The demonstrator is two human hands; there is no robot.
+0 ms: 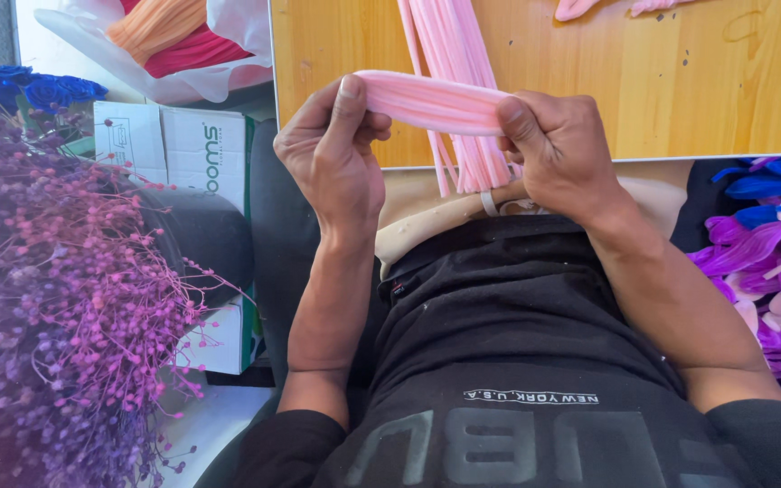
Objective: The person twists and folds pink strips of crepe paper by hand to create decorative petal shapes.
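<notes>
Both hands grasp one pink strip, held level above the lap.

We pinch the pink strip (434,102) with the left hand (332,154) and right hand (558,149), one at each end, just in front of the wooden table (680,81); a bundle of pink stems (452,36) hangs over the table edge behind it, and purple dried flowers (56,289) lie at left.

Soft pink stuff, shiny wood, and a whole lot of fuzzy purple

The pink strip (431,101) pinched between the left hand (332,149) and right hand (558,149) looks like thin, matt, finely ribbed material, cloth or plastic I can't tell; the bundle of pink stems (463,54) looks like smooth plastic. The tabletop (680,81) is light wood-grain with a slightly glossy, laminated look. The box (174,145) is plain matt white cardboard. The purple sprays (56,298) look dry, rough and beady. The petals (770,262) on the right have a satiny sheen. The black shirt (517,361) is soft matt cloth.
</notes>
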